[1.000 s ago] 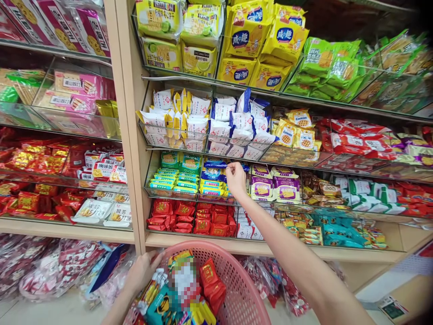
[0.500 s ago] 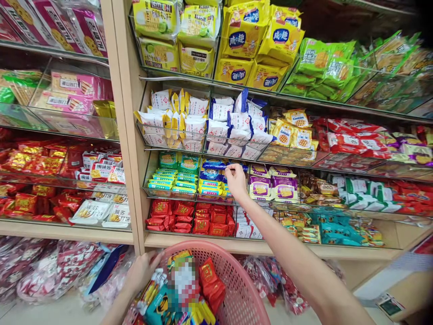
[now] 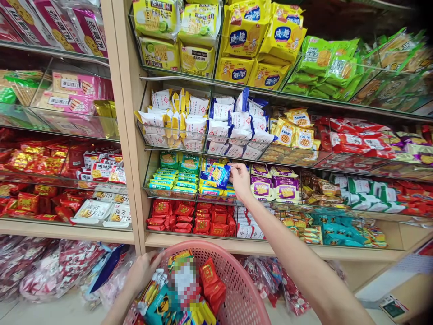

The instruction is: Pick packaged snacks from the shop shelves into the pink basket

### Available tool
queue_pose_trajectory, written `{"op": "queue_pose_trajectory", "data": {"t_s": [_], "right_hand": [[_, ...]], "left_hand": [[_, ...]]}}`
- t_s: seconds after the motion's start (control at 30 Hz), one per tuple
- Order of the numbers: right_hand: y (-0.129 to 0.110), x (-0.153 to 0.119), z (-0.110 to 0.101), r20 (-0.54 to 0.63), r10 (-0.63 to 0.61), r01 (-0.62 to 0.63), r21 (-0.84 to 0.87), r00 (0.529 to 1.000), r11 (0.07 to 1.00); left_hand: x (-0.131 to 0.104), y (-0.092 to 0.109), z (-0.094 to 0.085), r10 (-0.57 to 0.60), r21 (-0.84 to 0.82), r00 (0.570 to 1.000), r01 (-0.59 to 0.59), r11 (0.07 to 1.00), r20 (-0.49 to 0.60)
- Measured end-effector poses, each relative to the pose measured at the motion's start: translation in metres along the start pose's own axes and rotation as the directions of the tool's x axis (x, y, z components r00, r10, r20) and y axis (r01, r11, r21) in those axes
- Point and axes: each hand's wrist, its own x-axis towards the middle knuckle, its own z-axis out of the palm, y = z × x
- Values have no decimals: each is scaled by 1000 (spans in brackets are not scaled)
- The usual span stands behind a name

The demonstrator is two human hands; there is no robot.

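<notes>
My right hand (image 3: 241, 180) pinches a blue and yellow snack packet (image 3: 218, 175) by its right end. The packet's printed front faces me, just above a compartment of similar yellow and blue packets (image 3: 215, 190). To the left of it lie green and turquoise packets (image 3: 164, 179); purple and white ones (image 3: 284, 185) stand to the right. My left hand (image 3: 145, 267) is closed on the left rim of a pink plastic basket (image 3: 241, 275). Inside the basket are a red packet (image 3: 212, 284), a teal packet (image 3: 162, 304) and several other wrapped snacks, one of them blurred out.
Clear-fronted shelf bins hold red packets (image 3: 211, 221) below and white-and-blue packets (image 3: 233, 126) above. A wooden upright (image 3: 126, 117) divides two shelf units. Plastic-bagged goods (image 3: 50, 271) lie on the floor under the lowest shelf.
My right hand has drawn slightly right, and the blue packet has turned from edge-on to showing its front. My left hand and the basket stay in place.
</notes>
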Motion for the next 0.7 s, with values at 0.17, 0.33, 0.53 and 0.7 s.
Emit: {"op": "queue_pose_trajectory", "data": {"t_s": [0.17, 0.33, 0.53, 0.7], "right_hand": [[-7, -4, -2, 26, 27, -26, -40, 999, 999], [-12, -4, -3, 17, 33, -33, -30, 999, 999], [-25, -16, -10, 18, 11, -9, -76, 1000, 997], [-48, -61, -26, 136, -86, 117, -246, 987, 962]], "left_hand": [[-1, 1, -1, -3, -4, 1000, 3, 1000, 3], [-2, 2, -3, 1, 6, 1000, -1, 1000, 6], [-3, 4, -3, -14, 19, 1000, 14, 1000, -3], [-4, 8, -7, -11, 23, 1000, 11, 1000, 14]]}}
